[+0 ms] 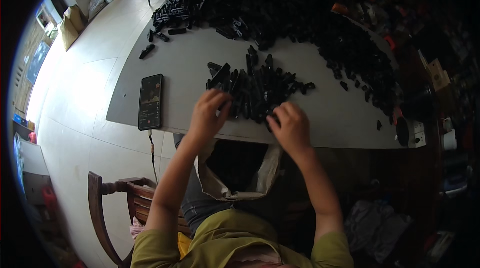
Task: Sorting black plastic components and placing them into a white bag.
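Left hand (209, 112), right hand (291, 125): your fingers are curling, grip unclear.
Black pieces (258, 87), table's (340, 130) near edge: seeming light; pinch middles.

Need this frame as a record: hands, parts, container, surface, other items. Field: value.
left hand: fingers at the left edge of the small pile; grip unclear
right hand: fingers at the pile's near right edge; grip unclear
left hand point: left hand
right hand point: right hand
parts: small pile of black pieces between the hands; larger black heap along the far and right sides
container: open pale bag at the near table edge, interior dark
surface: grey table
other: phone, screen lit, cable attached
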Available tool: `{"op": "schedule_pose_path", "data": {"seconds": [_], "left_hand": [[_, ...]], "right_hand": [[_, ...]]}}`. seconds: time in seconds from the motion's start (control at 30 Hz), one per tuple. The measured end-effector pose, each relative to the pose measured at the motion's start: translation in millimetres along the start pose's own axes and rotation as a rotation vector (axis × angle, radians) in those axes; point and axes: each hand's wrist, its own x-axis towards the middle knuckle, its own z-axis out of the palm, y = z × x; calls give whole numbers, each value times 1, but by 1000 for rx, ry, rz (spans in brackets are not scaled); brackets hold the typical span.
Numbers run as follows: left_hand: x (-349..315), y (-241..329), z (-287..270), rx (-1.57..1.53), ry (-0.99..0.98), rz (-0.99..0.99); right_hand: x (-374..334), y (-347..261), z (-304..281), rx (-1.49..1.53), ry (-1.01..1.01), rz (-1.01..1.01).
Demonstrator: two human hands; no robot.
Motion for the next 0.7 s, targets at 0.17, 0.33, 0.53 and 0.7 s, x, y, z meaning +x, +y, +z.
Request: {"op": "schedule_pose_path", "data": {"seconds": [0.17, 0.33, 0.53, 0.7], "left_hand": [[-26, 18, 22, 169, 23, -32], [-11, 23, 38, 383, 82, -3], [-9, 16, 51, 505, 101, 4], [-14, 14, 43, 456, 38, 16]], "right_hand": [[-17, -6, 27, -158, -40, -99], [-27, -32, 24, 215, 61, -27], [-49, -23, 34, 521, 88, 33], [-44, -26, 39, 442, 85, -25]]}}
